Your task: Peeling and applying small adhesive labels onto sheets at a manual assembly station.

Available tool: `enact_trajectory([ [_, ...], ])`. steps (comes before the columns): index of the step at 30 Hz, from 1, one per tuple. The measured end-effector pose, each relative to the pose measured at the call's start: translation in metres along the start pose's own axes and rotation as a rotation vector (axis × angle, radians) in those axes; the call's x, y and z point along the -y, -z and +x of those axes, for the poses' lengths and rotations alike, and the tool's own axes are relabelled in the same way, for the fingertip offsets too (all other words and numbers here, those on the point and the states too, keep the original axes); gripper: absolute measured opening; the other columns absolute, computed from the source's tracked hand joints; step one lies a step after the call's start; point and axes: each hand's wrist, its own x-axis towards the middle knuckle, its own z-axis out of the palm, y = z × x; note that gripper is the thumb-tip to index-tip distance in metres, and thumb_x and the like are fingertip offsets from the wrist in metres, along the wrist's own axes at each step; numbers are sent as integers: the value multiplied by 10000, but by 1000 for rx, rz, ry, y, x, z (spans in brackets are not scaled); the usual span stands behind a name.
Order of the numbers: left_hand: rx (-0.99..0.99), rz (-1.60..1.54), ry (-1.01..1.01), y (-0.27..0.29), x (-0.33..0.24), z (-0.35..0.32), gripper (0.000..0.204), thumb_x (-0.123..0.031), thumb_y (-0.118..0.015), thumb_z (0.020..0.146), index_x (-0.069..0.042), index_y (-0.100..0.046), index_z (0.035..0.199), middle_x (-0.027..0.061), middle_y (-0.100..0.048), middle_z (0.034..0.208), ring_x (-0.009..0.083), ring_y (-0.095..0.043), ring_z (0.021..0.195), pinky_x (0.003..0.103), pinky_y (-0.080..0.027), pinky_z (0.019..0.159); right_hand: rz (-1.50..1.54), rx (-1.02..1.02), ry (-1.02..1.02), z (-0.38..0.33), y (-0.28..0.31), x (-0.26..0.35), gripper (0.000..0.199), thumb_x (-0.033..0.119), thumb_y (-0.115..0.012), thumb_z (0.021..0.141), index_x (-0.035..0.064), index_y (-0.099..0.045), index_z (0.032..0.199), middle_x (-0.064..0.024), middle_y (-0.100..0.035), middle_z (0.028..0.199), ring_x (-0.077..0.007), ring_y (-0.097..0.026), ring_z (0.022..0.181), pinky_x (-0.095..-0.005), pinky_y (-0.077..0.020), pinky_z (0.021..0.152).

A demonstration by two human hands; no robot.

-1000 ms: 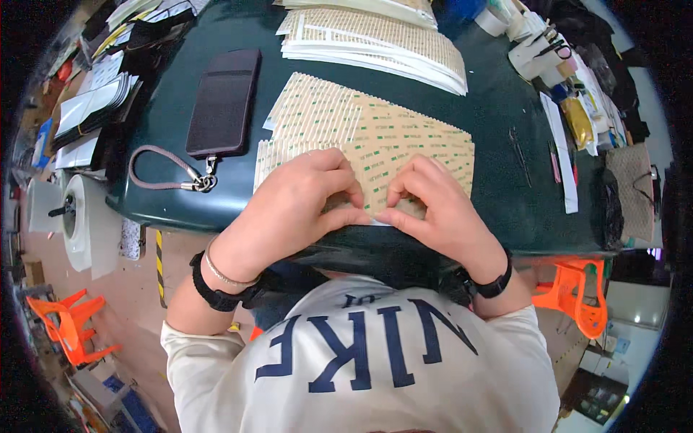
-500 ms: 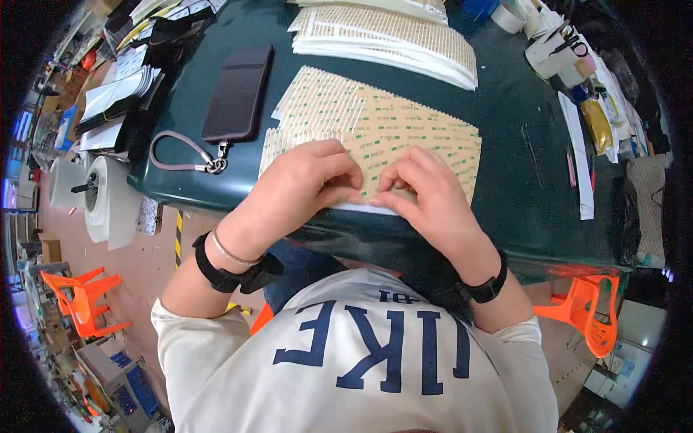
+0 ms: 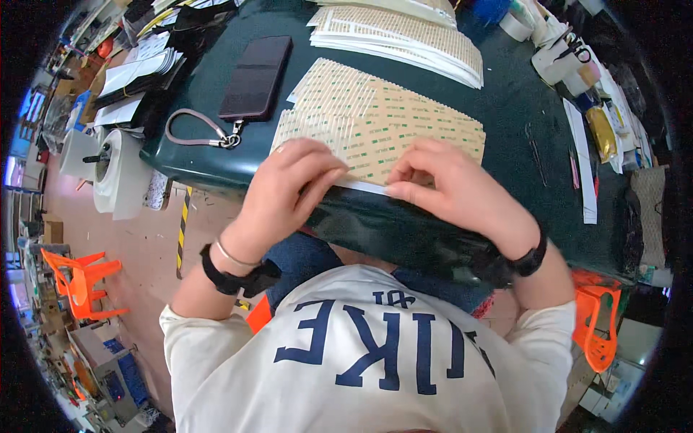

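Note:
A tan paper-backed sheet [image 3: 419,119] with small green printed marks lies near the front edge of the table, its left part cut into narrow strips. A white edge shows along its near side. My left hand [image 3: 289,180] is at the sheet's near left corner, thumb and fingers pinched together; whatever is between them is hidden or too thin to make out. With thumb and forefinger closed, my right hand [image 3: 451,180] pinches the near edge of the sheet, right of its middle. The fingertips of both hands are a short gap apart.
Beyond the sheet lies a stack of similar strip-cut sheets [image 3: 397,43]. A dark phone [image 3: 256,79] with a grey wrist strap rests to the left. At right are tweezers [image 3: 535,151], a white strip [image 3: 581,162] and a white holder [image 3: 552,61] with scissors.
My left hand has drawn left, away from my right fingertips, opening a gap between them. My right hand has shifted slightly right along the near edge. The whole view has also shifted a little.

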Motion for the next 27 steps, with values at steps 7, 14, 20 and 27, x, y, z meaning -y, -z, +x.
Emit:
enact_trajectory([
  [7,-108,426,-233,-25,-2,-42,391,-123,-760,848,-100,-709,1235,47,-644,1186,241,-651,1047,381,-539,899,80,247,76,50,-2,-3,156,158,-759,887,27,-707,954,-86,-612,911,-211,-630,862,-318,-514,779],
  [14,-95,381,-350,-33,2,-33,461,-127,-784,830,-56,-694,1277,78,-628,1292,252,-637,1095,384,-543,931,150,403,48,67,-5,-13,143,141,-752,885,23,-711,955,-60,-622,909,-158,-609,792,-281,-496,717],
  [20,-62,354,-370,-39,2,-28,465,-154,-797,826,-53,-700,1269,77,-622,1326,239,-641,1112,369,-554,920,177,304,139,60,-10,-17,102,107,-736,889,25,-707,941,-52,-606,910,-140,-590,764,-273,-483,692],
  [27,-38,317,-341,-36,1,-29,468,-218,-823,812,-65,-717,1241,71,-645,1282,243,-648,1082,368,-550,925,223,259,91,60,-10,-17,79,91,-724,886,25,-699,921,-51,-588,912,-141,-571,756,-270,-474,683],
])
